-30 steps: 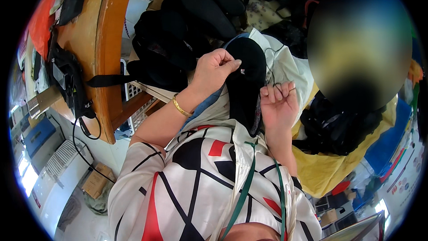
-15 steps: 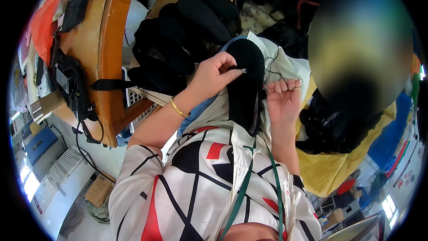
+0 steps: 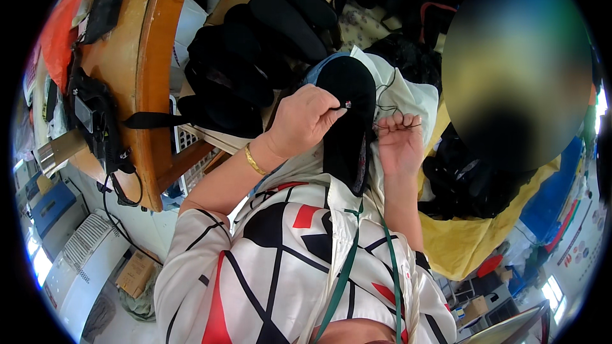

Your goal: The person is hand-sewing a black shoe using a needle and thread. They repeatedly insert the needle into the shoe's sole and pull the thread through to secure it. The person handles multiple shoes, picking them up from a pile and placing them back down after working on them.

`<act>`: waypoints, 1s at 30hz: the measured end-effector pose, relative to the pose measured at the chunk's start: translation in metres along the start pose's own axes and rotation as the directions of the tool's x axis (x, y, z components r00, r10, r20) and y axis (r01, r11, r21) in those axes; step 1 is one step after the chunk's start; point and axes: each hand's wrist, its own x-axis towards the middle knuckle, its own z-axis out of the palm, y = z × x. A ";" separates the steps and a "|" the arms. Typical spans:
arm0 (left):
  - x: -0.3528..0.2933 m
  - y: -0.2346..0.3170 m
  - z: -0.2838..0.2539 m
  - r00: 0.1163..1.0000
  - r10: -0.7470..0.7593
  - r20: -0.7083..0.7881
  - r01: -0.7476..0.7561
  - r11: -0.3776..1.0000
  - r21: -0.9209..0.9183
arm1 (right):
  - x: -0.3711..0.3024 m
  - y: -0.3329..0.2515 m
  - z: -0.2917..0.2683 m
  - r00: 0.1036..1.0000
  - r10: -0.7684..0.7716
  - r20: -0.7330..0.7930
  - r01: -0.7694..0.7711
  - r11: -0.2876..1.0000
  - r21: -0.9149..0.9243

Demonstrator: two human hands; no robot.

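Observation:
A black cloth shoe [image 3: 346,79] lies on my lap, toe end away from me, over white cloth. A small shiny ornament [image 3: 347,104] sits on the dark upper. Beside it my left hand [image 3: 307,118] is closed, fingertips pinched at a short dark strand close to the ornament. What else it grips is hidden. To the right of the shoe, my right hand [image 3: 400,141] is palm up with its fingers curled. Black thread [image 3: 387,108] loops over the white cloth to those curled fingers, and a thin dark line crosses them.
Several black shoes [image 3: 287,22] are heaped beyond and left of my lap. At the left stands a wooden table [image 3: 150,83] with a black bag [image 3: 95,118]. A yellow bag [image 3: 456,242] holding black items is at the right.
My left hand has rolled and its fingers have closed more tightly beside the ornament. The right hand has shifted slightly, its fingers still curled at the thread. The view has moved a little.

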 end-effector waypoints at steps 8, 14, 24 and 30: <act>0.004 -0.011 0.003 0.968 -0.249 0.017 0.249 0.968 -0.023 | -0.041 -0.104 -0.064 0.876 -0.065 0.478 0.453 -0.231 -0.861; 0.009 -0.003 0.006 0.998 -0.057 0.030 0.049 0.974 0.223 | -0.103 -0.175 -0.224 0.955 -0.209 -0.209 -0.294 -0.740 -0.605; 0.043 0.028 0.018 0.938 -0.237 0.254 0.046 0.810 0.584 | -0.036 -0.086 -0.072 0.956 -0.249 0.156 0.232 0.316 -0.920; 0.043 0.010 0.020 0.955 -0.232 0.184 0.134 0.892 0.432 | -0.020 -0.029 0.012 0.977 0.154 0.145 0.020 0.614 -0.789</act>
